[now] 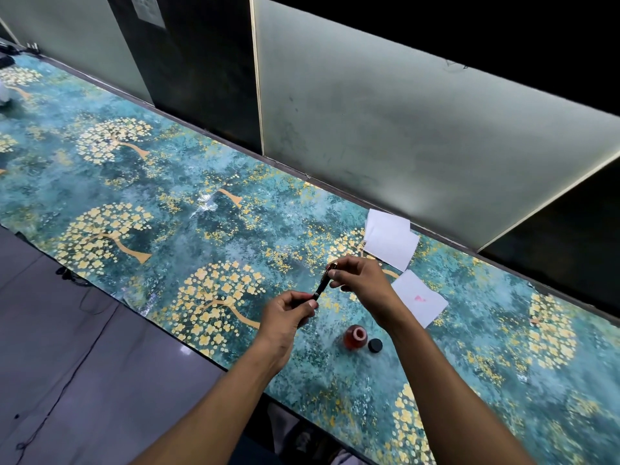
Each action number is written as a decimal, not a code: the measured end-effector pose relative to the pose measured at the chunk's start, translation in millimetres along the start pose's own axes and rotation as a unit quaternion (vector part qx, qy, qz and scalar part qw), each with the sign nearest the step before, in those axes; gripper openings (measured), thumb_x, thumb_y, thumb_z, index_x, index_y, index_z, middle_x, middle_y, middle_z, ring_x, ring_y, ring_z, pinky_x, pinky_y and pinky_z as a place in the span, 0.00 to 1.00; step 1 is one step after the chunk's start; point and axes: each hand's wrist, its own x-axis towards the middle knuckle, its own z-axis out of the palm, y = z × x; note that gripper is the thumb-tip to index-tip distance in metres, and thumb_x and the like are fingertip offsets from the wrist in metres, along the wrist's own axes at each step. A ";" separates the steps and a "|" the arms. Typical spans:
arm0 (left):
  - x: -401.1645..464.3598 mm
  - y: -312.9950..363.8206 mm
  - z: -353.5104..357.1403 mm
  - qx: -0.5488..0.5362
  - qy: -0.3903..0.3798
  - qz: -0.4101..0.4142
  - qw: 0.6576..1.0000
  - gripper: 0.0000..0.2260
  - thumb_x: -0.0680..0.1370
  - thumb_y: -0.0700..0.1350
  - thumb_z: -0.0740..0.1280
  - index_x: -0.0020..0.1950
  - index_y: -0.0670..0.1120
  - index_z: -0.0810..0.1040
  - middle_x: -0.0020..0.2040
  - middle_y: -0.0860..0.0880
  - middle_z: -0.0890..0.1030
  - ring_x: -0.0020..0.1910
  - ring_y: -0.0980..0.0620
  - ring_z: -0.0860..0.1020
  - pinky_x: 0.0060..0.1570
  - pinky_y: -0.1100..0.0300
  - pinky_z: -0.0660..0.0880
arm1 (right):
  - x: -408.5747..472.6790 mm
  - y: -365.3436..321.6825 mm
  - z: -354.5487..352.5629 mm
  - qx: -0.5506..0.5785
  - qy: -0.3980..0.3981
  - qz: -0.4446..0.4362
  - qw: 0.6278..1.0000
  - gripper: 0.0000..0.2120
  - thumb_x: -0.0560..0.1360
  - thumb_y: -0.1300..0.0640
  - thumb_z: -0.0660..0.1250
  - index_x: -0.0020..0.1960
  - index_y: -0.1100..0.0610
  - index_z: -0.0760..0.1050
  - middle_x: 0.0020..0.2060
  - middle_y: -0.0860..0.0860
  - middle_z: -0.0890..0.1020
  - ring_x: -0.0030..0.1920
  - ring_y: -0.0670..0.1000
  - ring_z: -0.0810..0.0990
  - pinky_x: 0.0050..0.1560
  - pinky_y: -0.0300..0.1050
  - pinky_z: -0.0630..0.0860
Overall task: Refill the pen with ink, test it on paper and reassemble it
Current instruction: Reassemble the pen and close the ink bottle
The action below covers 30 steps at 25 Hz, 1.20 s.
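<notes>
A: Where's the pen point(322, 286)?

B: Centre frame, above the table point(174, 209), pinched at both ends: left hand point(291, 310) fingers closed on the lower end, right hand point(360, 275) on the upper.

A: Progress?

B: The ink bottle point(355, 337) stands open, cap point(375, 345) beside it, and 1 paper point(419, 298) at right carries a pink mark. Refill and test look done; reassembly seems underway.

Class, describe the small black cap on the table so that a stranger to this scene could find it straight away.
Start at the long teal table with its gold tree pattern, then find the open bottle of red ink below the right hand. The cap lies touching the bottle's right side: a flat black disc, the only dark round thing there.
</notes>
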 end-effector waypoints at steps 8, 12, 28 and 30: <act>3.0 -2.4 7.8 0.094 -0.007 0.004 0.996 0.04 0.75 0.34 0.72 0.44 0.42 0.82 0.37 0.47 0.82 0.36 0.52 0.77 0.34 0.64 0.71 | -13.9 13.8 -3.8 -0.027 0.002 0.030 0.999 0.05 0.77 0.57 0.72 0.51 0.57 0.84 0.43 0.54 0.88 0.42 0.50 0.86 0.45 0.46 0.74; 17.5 -15.3 4.7 0.165 0.027 0.023 0.986 0.02 0.74 0.36 0.74 0.44 0.42 0.82 0.40 0.46 0.83 0.40 0.52 0.80 0.40 0.61 0.75 | -21.7 32.8 -21.2 -0.064 0.110 0.053 0.990 0.09 0.77 0.49 0.72 0.52 0.53 0.83 0.44 0.49 0.87 0.40 0.47 0.86 0.44 0.45 0.75; 55.7 -56.4 49.4 0.538 0.077 0.036 0.839 0.12 0.72 0.50 0.74 0.45 0.52 0.71 0.41 0.53 0.78 0.37 0.49 0.77 0.37 0.56 0.74 | -68.3 128.2 -27.5 -0.430 0.078 0.117 0.892 0.13 0.75 0.51 0.71 0.58 0.46 0.73 0.55 0.48 0.75 0.53 0.53 0.78 0.46 0.48 0.73; 54.9 -58.7 47.8 0.523 0.062 0.040 0.849 0.12 0.72 0.51 0.75 0.45 0.52 0.71 0.40 0.53 0.78 0.37 0.50 0.77 0.35 0.57 0.72 | -66.9 128.2 -27.4 -0.430 0.079 0.110 0.893 0.09 0.75 0.52 0.70 0.53 0.47 0.73 0.52 0.49 0.75 0.50 0.53 0.77 0.46 0.50 0.75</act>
